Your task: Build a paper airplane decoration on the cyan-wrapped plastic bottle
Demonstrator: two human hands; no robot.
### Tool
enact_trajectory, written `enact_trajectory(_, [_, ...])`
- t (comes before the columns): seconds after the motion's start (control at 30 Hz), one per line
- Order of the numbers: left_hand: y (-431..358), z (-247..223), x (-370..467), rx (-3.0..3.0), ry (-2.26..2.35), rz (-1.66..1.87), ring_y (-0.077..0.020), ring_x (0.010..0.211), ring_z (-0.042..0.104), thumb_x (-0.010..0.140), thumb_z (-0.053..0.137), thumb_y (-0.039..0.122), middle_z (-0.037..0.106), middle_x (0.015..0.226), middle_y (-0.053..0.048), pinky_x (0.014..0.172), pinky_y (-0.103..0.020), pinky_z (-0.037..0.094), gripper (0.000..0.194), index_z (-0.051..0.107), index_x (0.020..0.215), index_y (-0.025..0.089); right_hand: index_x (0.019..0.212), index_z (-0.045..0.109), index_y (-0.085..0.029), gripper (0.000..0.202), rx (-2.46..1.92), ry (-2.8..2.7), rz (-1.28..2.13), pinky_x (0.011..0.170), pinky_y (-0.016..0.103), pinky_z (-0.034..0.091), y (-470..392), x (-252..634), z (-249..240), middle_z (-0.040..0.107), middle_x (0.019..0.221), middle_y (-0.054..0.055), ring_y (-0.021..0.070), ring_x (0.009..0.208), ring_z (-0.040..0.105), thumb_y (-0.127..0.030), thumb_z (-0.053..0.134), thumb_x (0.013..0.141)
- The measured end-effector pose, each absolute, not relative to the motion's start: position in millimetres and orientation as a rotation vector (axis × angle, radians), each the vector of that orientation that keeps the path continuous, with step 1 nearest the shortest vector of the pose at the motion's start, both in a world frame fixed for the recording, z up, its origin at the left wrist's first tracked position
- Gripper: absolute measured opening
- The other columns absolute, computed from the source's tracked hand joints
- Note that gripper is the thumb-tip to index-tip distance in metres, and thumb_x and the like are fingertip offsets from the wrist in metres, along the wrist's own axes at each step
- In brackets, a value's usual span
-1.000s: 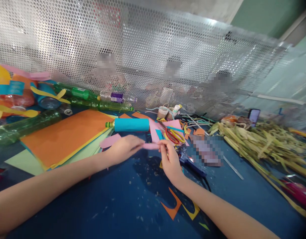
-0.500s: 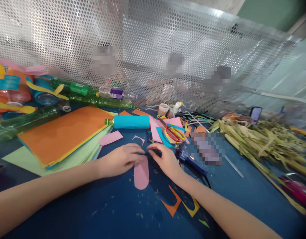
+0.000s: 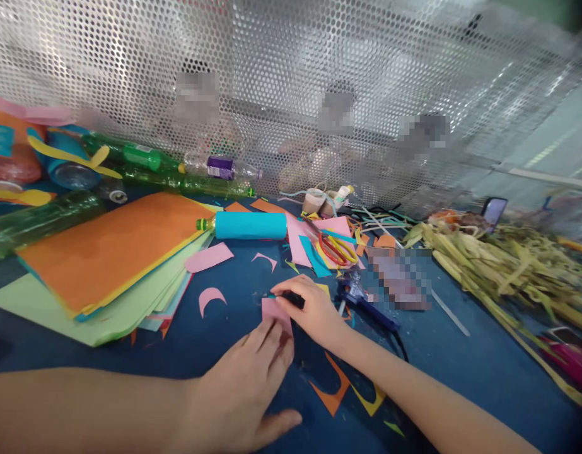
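Note:
My left hand [image 3: 253, 378] lies over a pink paper strip [image 3: 275, 313] on the blue table, its fingers pressing the paper and its thumb spread. Only the strip's upper part shows. My right hand [image 3: 309, 306] is closed at the strip's upper end, pinching a small dark piece with a teal tip [image 3: 270, 295]. Another pink strip [image 3: 209, 257] with one rounded end lies to the upper left. Beyond it is a green bottle wrapped in blue paper [image 3: 250, 226]. A pink curved scrap [image 3: 212, 299] lies left of my hands.
Stacked coloured paper [image 3: 115, 246] lies left. Scissors [image 3: 335, 248] rest on scraps beyond my right hand, near a blue glue gun [image 3: 373, 312]. Orange scraps [image 3: 335, 388] lie by my right forearm, dry husks [image 3: 503, 271] far right. People show behind the perforated screen [image 3: 272, 75].
My left hand has moved down and nearer, now over the pink strip. A curved pink scrap now shows to its left. My right hand has closed at the strip's top. The view shifted slightly.

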State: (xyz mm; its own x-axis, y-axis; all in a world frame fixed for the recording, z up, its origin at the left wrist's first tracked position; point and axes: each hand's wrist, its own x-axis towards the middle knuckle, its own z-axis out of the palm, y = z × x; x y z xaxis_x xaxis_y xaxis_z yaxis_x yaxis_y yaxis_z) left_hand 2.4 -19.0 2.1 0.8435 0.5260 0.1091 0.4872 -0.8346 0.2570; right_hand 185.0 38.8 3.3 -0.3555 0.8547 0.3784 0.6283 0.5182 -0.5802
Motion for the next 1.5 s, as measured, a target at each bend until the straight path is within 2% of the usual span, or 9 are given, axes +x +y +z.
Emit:
enact_trajectory(0.23, [-21,0,2,2.754,0.806,0.287,-0.0397,0.129,0.029,0.085,0.034,0.059,0.037,0.139,-0.024,0.099,-0.052,0.036,0.072,0.037,0.135,0.007,0.085,0.065,-0.023,0.008,-1.197,-2.162,0.499,0.075,0.032,0.048,39,183,6,0.068,0.082,0.000,0.0171,0.082,0.059,-0.018,0.063,0.079])
enact_trajectory(0.37, [-20,0,3,2.757,0.773,0.290,-0.0403,0.125,0.035,0.086,0.033,0.057,0.040,0.136,-0.026,0.096,-0.052,0.038,0.072,0.041,0.132,0.003,0.087,0.065,-0.023,0.011,-1.187,-2.214,0.468,0.078,0.032,0.048,39,182,6,0.068,0.085,0.000,0.0166,0.086,0.059,-0.018,0.065,0.077])
enact_trajectory(0.47, [-21,-1,4,2.765,0.771,0.297,-0.0406,0.123,0.038,0.087,0.032,0.056,0.043,0.133,-0.027,0.094,-0.052,0.040,0.071,0.041,0.132,0.002,0.090,0.064,-0.023,0.015,-1.278,-2.214,0.396,0.079,0.034,0.047,38,182,9,0.067,0.087,0.001,0.0183,0.088,0.057,-0.018,0.066,0.076])
enact_trajectory(0.63, [-22,-1,3,2.800,0.771,0.281,-0.0407,0.121,0.040,0.087,0.032,0.054,0.046,0.131,-0.025,0.094,-0.052,0.040,0.068,0.041,0.133,0.004,0.080,0.063,-0.021,0.007,-1.356,-2.288,0.325,0.076,0.034,0.046,44,191,13,0.066,0.080,0.000,0.0184,0.081,0.057,-0.014,0.063,0.079])
enact_trajectory(0.9, [-21,-2,1,2.819,0.756,0.294,-0.0391,0.123,0.039,0.087,0.034,0.054,0.046,0.132,-0.023,0.097,-0.049,0.040,0.067,0.040,0.133,0.005,0.087,0.064,-0.021,0.009,-1.456,-2.311,0.025,0.078,0.036,0.047,54,205,25,0.067,0.088,0.003,0.0213,0.086,0.060,-0.019,0.056,0.084])
enact_trajectory(1.0, [-22,-3,2,2.842,0.761,0.276,-0.0392,0.122,0.040,0.087,0.032,0.054,0.047,0.130,-0.024,0.096,-0.049,0.041,0.067,0.042,0.132,0.004,0.083,0.064,-0.021,0.010,-1.657,-2.373,-0.166,0.070,0.036,0.048,50,225,47,0.068,0.084,0.005,0.0231,0.081,0.063,-0.022,0.054,0.085])
enact_trajectory(1.13, [-21,0,1,2.849,0.766,0.306,-0.0387,0.122,0.039,0.087,0.033,0.054,0.046,0.131,-0.023,0.097,-0.050,0.040,0.066,0.041,0.132,0.006,0.072,0.063,-0.016,0.023,-2.254,-2.477,-0.347,0.052,0.036,0.043,46,268,67,0.068,0.070,0.014,0.0306,0.066,0.065,-0.039,0.066,0.073])
enact_trajectory(1.3, [-19,6,-1,2.805,0.822,0.346,-0.0392,0.128,0.032,0.088,0.035,0.052,0.042,0.136,-0.020,0.101,-0.053,0.034,0.059,0.040,0.133,0.014,0.077,0.065,-0.013,0.022,-2.492,-2.675,0.075,0.057,0.031,0.041,56,298,68,0.069,0.083,0.015,0.0284,0.078,0.065,-0.035,0.064,0.072])
enact_trajectory(1.5, [-19,7,-1,2.766,0.841,0.291,-0.0432,0.129,0.027,0.083,0.047,0.049,0.029,0.143,-0.022,0.099,-0.057,0.034,0.061,0.037,0.134,0.017,0.082,0.066,-0.012,0.026,-2.507,-2.739,0.078,0.057,0.029,0.039,62,291,66,0.067,0.089,0.016,0.0278,0.080,0.063,-0.033,0.066,0.066])
